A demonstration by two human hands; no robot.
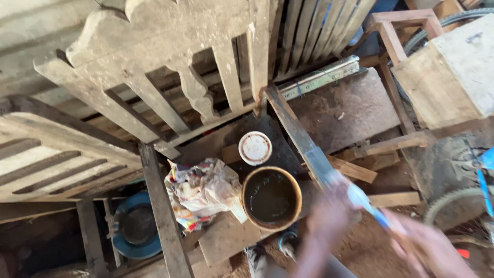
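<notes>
A weathered wooden chair frame (170,77) lies tilted above a round tin of dark liquid (271,198), beside a crumpled cloth (203,190) and white lid (255,148). Both blurred hands, left (329,226) and right (432,247), close around a blue-handled brush (360,198) just right of the tin.

One can (271,198); one lid (255,148); two hands (329,226)

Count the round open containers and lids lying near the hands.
3: a brown pot of dark liquid by the crumpled cloth, a white lid just beyond it, a blue basin lower left. Others may be hidden.
</notes>
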